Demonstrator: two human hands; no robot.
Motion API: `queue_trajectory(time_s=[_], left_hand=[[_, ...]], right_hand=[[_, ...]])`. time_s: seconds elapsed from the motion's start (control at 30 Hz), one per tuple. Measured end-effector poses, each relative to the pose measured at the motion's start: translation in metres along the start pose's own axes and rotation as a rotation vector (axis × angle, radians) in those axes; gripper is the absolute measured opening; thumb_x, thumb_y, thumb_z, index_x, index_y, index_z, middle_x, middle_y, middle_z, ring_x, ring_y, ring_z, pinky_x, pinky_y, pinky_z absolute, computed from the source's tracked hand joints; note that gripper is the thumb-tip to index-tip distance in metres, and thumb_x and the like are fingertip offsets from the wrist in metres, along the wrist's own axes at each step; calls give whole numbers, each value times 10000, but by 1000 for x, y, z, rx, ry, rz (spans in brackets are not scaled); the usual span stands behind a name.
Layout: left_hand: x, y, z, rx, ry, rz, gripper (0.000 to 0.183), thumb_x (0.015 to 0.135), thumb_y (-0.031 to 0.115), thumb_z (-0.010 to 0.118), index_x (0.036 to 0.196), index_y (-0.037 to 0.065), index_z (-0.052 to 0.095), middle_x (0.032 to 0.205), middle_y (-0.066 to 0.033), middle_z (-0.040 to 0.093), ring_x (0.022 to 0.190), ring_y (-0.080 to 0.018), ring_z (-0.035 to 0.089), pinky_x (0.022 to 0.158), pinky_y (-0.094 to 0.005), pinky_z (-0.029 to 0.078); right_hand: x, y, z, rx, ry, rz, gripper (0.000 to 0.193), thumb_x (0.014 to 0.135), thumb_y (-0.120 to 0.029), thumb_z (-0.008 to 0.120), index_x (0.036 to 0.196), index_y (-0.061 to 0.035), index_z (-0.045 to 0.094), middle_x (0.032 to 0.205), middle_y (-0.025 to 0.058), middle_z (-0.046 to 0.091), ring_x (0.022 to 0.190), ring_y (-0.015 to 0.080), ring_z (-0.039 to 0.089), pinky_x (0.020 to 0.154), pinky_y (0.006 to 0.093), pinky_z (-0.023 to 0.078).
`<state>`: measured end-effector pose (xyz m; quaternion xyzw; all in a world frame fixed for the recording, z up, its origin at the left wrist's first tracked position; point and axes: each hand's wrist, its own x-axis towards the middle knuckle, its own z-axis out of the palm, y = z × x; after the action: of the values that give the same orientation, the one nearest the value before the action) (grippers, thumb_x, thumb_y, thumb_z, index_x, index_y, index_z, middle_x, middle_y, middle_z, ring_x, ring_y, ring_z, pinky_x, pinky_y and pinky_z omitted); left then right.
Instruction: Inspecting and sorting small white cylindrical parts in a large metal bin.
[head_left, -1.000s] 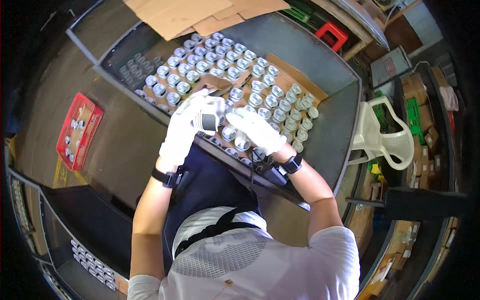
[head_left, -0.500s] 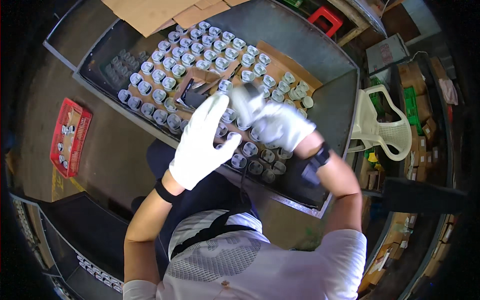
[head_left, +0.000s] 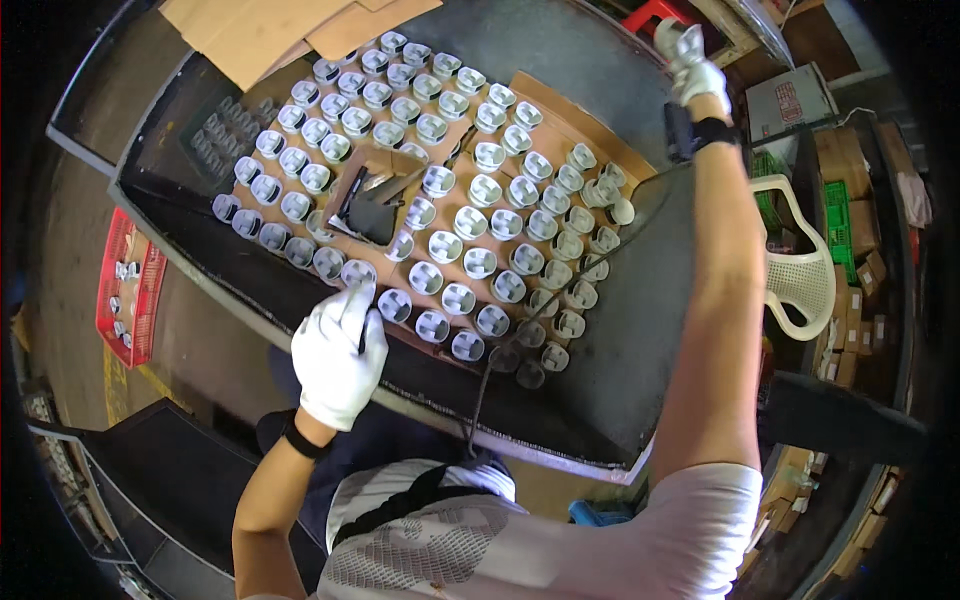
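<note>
My right hand (head_left: 697,80), in a white glove, reaches far out over the table's back right corner. It is closed round a grey piston (head_left: 672,38), partly covered by the fingers. My left hand (head_left: 338,355), also gloved in white, is at the near edge of the table, fingers stretched forward and thumb apart. Its fingertips are at a piston (head_left: 358,271) in the front row; whether they touch it I cannot tell. Many silver-grey pistons (head_left: 470,222) stand in rows on brown cardboard. Among them sits an open cardboard box (head_left: 373,195) with dark flat pieces and tools.
A raised metal rim (head_left: 300,350) borders the table. A dark cable (head_left: 486,385) crosses its right part. Folded cardboard (head_left: 270,35) lies at the back left. A red crate (head_left: 150,290) with pistons stands on the floor at left, a cream plastic chair (head_left: 800,270) at right.
My right hand has swung from the middle of the table to the far right with the piston. My left hand has drawn back toward the near edge, down and left. The view has shifted slightly.
</note>
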<state>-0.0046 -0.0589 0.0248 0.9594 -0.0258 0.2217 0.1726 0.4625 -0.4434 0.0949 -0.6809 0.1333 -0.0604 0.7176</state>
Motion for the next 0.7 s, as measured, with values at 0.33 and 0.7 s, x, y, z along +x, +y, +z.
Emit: queue_trajectory(time_s=[0.33, 0.7], left_hand=[[14, 7, -4, -27, -227, -70, 381, 775, 11, 678, 1145, 99, 647, 988, -70, 685, 800, -274, 653, 710, -405, 514], [29, -1, 1, -34, -430, -97, 446, 731, -1, 667, 1165, 94, 636, 965, -80, 672, 801, -286, 650, 714, -408, 518]], right_hand=[[31, 285, 1, -384, 217, 454, 245, 959, -243, 622, 956, -31, 745, 821, 79, 700, 645, 185, 654, 490, 347, 484], [89, 478, -46, -890, 287, -111, 321, 983, -232, 500, 1183, -33, 653, 1212, 186, 684, 1080, 331, 667, 887, 381, 517]])
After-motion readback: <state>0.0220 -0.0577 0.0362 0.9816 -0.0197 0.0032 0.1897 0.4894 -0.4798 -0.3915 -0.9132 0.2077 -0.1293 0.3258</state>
